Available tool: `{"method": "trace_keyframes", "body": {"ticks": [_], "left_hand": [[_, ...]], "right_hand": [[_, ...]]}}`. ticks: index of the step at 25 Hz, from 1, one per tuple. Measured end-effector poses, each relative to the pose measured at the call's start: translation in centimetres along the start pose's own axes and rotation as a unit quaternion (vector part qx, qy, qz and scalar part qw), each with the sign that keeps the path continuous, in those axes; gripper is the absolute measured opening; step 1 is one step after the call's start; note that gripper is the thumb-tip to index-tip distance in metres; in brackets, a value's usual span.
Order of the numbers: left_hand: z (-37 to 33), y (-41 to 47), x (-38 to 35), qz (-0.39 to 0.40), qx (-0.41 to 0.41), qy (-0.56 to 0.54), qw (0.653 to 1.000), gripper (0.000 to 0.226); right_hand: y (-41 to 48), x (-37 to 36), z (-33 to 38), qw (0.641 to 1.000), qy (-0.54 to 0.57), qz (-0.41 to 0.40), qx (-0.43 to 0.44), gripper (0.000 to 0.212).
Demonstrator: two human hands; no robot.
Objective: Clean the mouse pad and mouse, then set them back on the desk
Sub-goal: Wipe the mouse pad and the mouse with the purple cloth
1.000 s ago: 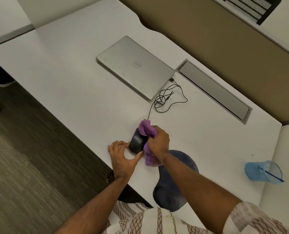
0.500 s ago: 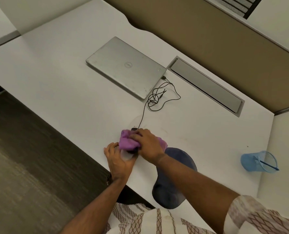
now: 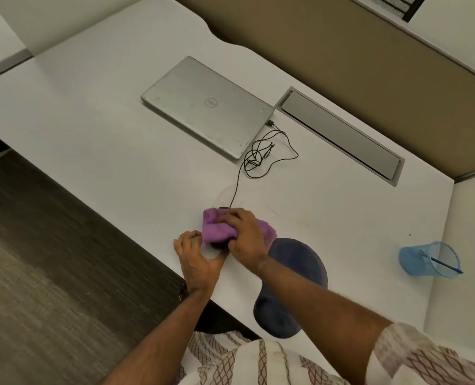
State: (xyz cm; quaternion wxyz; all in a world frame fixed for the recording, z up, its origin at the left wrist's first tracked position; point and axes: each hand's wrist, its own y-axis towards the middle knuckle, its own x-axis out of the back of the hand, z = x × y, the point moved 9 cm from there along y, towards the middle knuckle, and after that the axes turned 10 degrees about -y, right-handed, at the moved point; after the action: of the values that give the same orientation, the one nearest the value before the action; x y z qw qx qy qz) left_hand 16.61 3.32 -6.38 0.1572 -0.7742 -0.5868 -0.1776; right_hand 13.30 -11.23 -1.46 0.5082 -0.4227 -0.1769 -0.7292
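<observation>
A purple cloth [image 3: 217, 227] covers almost all of the black mouse [image 3: 217, 246] near the desk's front edge; only a dark sliver shows under the cloth. My right hand [image 3: 246, 233] presses the bunched cloth onto the mouse from above. My left hand [image 3: 196, 254] braces the mouse from the front-left, fingers curled against its side. The mouse's thin black cable [image 3: 237, 184] runs back toward the laptop. The dark blue mouse pad [image 3: 294, 276] lies flat just right of the hands, partly under my right forearm.
A shut silver laptop [image 3: 205, 107] lies at the back of the white desk [image 3: 92, 129]. A grey cable tray lid [image 3: 339, 132] runs along the partition. A blue pen cup [image 3: 428, 262] lies tipped at the right. The desk edge drops to carpet at left.
The cloth, which hung beside the upturned mouse, now covers it. My right hand has moved over the top of the mouse, and the mouse has been lowered flat to the desk.
</observation>
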Motion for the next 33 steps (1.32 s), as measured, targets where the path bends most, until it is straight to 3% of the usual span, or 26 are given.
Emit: {"method": "trace_keyframes", "body": {"ticks": [3, 6, 9, 12, 16, 19, 22, 27, 33], "left_hand": [[0.3, 0.0, -0.1, 0.016, -0.003, 0.004, 1.000, 0.064], [0.2, 0.0, -0.3, 0.050, 0.009, 0.035, 0.998, 0.064], [-0.6, 0.2, 0.2, 0.119, -0.008, 0.064, 0.991, 0.061], [-0.6, 1.9, 2.8, 0.194, 0.073, 0.030, 0.978, 0.050], [-4.8, 5.9, 3.2, 0.176, 0.101, 0.081, 0.976, 0.034], [-8.3, 7.2, -0.8, 0.225, 0.092, 0.229, 0.943, 0.059], [-10.0, 7.5, -3.2, 0.258, 0.060, 0.333, 0.905, 0.064], [-10.0, 7.7, -4.2, 0.265, 0.053, 0.355, 0.895, 0.066], [-10.5, 7.8, -5.9, 0.288, 0.045, 0.376, 0.879, 0.062]], "right_hand": [[-2.4, -0.7, 0.5, 0.998, 0.012, -0.012, 0.058, 0.028], [-2.9, -0.2, 0.8, 0.993, -0.015, 0.002, 0.115, 0.024], [-3.2, -0.1, 1.0, 0.984, -0.074, 0.002, 0.160, 0.025], [-3.3, -0.2, 1.3, 0.976, -0.132, 0.009, 0.171, 0.032], [-3.5, -0.2, 1.2, 0.982, -0.101, 0.031, 0.155, 0.041], [-4.1, -1.0, 1.7, 0.968, -0.171, 0.023, 0.183, 0.041], [-4.8, -1.9, 2.2, 0.943, -0.251, 0.012, 0.220, 0.043], [-5.9, -2.4, 2.9, 0.929, -0.287, -0.009, 0.234, 0.047], [-6.7, -3.3, 2.5, 0.929, -0.280, 0.041, 0.237, 0.049]]}}
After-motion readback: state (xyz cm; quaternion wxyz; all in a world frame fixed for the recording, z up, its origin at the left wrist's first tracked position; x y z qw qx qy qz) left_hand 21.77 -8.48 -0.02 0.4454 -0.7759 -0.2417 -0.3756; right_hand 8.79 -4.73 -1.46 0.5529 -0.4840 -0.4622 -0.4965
